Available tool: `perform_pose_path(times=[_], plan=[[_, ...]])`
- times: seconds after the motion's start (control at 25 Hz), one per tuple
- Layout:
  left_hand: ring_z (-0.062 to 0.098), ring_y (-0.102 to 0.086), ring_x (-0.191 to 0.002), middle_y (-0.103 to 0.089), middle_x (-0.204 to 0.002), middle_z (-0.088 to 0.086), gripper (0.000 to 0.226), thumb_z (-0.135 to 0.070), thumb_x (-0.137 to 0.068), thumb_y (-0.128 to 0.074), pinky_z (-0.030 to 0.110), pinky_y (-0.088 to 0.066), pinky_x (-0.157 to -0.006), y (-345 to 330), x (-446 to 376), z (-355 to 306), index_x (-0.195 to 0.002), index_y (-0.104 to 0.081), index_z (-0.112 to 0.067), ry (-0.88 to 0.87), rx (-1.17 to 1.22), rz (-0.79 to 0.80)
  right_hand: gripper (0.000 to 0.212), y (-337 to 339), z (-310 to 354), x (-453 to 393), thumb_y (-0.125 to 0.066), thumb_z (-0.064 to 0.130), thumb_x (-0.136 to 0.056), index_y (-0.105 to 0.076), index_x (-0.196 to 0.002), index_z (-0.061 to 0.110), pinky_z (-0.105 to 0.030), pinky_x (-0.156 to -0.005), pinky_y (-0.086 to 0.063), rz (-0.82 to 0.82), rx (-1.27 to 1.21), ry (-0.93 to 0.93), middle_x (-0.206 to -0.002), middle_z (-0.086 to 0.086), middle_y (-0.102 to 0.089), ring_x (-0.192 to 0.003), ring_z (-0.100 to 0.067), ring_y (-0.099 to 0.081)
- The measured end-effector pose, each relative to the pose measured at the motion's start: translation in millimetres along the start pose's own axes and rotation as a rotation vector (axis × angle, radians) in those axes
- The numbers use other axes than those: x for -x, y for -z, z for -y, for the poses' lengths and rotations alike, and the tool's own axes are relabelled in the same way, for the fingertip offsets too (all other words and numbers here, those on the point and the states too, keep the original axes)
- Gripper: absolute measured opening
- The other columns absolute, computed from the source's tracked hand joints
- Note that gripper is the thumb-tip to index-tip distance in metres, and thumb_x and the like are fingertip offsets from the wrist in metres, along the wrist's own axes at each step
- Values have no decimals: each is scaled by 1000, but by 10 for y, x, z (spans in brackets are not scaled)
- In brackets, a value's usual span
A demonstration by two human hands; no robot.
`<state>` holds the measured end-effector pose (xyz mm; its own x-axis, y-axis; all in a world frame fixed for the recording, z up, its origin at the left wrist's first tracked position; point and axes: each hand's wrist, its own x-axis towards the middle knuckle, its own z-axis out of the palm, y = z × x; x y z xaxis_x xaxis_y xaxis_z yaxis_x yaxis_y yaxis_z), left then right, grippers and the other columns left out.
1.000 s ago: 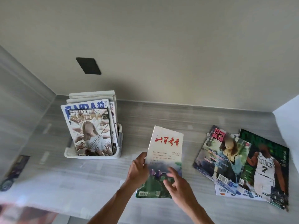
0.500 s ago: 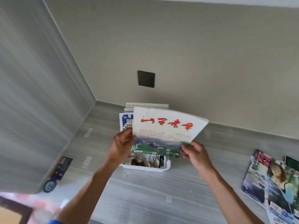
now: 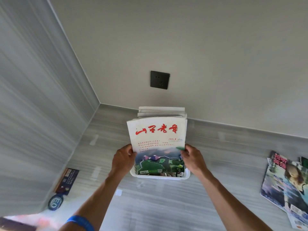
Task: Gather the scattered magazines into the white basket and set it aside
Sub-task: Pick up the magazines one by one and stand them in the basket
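I see the basket point(image 3: 160, 177) on the counter point(image 3: 150, 205) near the back wall, below the socket point(image 3: 160, 80). The front magazine point(image 3: 158, 144) stands in it, before the other magazines point(image 3: 161, 111). A loose pile point(image 3: 286, 185) lies far right; a card point(image 3: 66, 180) lies left.

Desk point(image 3: 158, 205): pale grey, streaked grain, meeting grey panelled side wall point(image 3: 33, 97) at left and plain beige back wall point(image 3: 200, 47) behind. Socket point(image 3: 160, 80): dark square plate, mounted on back wall. Dark card point(image 3: 66, 181) lying at desk's left edge against side wall, round blue-rimmed badge point(image 3: 55, 202) just beside its near end; small white sticker point(image 3: 118, 192) on desk surface.
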<state>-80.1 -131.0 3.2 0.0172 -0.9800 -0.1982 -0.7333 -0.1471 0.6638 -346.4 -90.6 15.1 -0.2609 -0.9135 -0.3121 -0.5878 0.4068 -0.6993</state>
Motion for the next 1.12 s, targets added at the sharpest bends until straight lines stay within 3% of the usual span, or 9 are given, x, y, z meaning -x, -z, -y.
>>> perform_pose_path(times=[0.12, 0.24, 0.4, 0.48, 0.6, 0.76, 0.84, 1.0, 1.12], plan=[[20, -69, -75, -76, -105, 3, 15, -17, -87, -64, 30, -57, -66, -86, -66, 99, -101, -70, -20, 22, 43, -4, 17, -54, -17, -95, -50, 16, -97, -66, -102, 15, -22, -47, -40, 38, -18, -35, -84, -5, -71, -55, -13, -58], [16, -69, -73, -77, -100, 1, 11, -18, -86, -66, 36, -60, -70, -138, -110, 82, -95, -71, -22, 10, 76, 7, 19, -72, -117, -144, -49, 14, -96, -66, -103, 16, -21, -45, -42, 55, -47, -97, -82, -3, -70, -58, -12, -60], [22, -66, -89, -68, -113, 7, 20, -17, -90, -63, 35, -56, -73, -201, -48, -131, -109, -58, -16, 5, 166, -262, 13, -14, -264, -48, -55, 16, -92, -63, -102, 20, -18, -57, -48, -24, -120, -110, -95, 5, -73, -69, -5, -64], [26, -62, -100, -61, -120, 10, 27, -15, -92, -60, 38, -58, -72, -350, 102, -363, -117, -52, -15, -89, 256, -334, 19, 76, -429, 121, -58, 20, -91, -62, -110, 22, -20, -65, -47, -66, -138, -76, -102, 8, -69, -78, -11, -65], [17, -58, -104, -59, -124, 3, 33, -25, -93, -56, 26, -51, -74, -790, 420, -798, -125, -50, -20, -313, 332, -159, 33, 336, -1014, 566, -58, 19, -88, -60, -121, 20, -23, -78, -49, -52, -95, -199, -118, 3, -67, -83, -17, -66], [31, -56, -118, -58, -131, 11, 42, -22, -88, -55, 50, -48, -97, -1555, 773, -1354, -129, -54, -12, -366, 252, 177, 39, 912, -2068, 1102, -57, 18, -90, -54, -129, 17, -24, -96, -43, -105, -21, -475, -135, -2, -60, -114, -20, -61], [30, -55, -121, -57, -134, 11, 46, -18, -87, -59, 47, -46, -101, -1994, 993, -1623, -132, -53, -10, -373, 178, 325, 42, 1262, -2553, 1179, -57, 19, -92, -50, -133, 15, -28, -103, -41, -166, -1, -545, -140, -6, -55, -125, -22, -55], [20, -49, -128, -51, -143, 0, 51, -14, -91, -61, 39, -42, -105, -2800, 1401, -2103, -139, -47, -23, -272, 107, 519, 47, 1981, -3225, 1131, -58, 22, -92, -47, -137, 14, -33, -103, -42, -252, 21, -562, -142, -7, -54, -127, -25, -53], [16, -47, -130, -49, -143, -5, 51, -17, -90, -59, 38, -41, -106, -3260, 1616, -2432, -138, -46, -28, -245, 52, 595, 39, 2566, -3691, 1006, -61, 27, -86, -53, -122, 14, -41, -91, -52, -362, 9, -677, -123, -11, -64, -107, -32, -62]])
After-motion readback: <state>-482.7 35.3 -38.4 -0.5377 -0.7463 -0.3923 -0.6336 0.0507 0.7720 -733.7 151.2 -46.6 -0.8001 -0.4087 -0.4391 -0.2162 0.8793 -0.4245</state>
